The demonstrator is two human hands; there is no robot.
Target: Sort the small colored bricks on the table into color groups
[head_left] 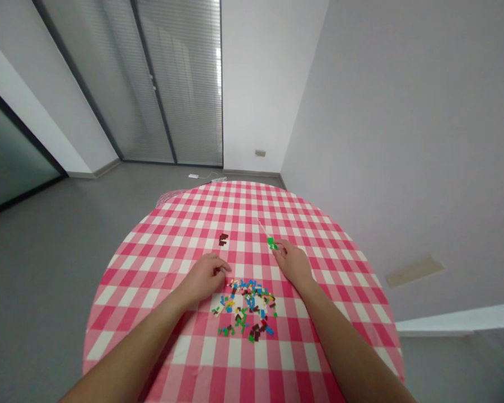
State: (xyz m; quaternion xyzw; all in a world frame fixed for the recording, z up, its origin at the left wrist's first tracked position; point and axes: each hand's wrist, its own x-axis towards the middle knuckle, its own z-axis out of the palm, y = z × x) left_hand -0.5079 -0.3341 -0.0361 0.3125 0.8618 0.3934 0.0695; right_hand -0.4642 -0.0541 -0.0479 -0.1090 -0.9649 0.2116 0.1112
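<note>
My left hand is at the upper left edge of a pile of small building bricks, its fingers curled and the thumb close to the index finger. Whether a small piece sits between those fingertips cannot be made out. Beyond the pile on the right, my right hand has its fingertips closed at a small group of green bricks and touches it. The pile mixes blue, green, brown, yellow, white and red pieces. A separate group of dark brown bricks lies past my left hand.
A round table with a red and white checked cloth carries everything. On the floor behind it are a power strip and a white adapter. A wall rises close on the right; glass partitions stand at the back left.
</note>
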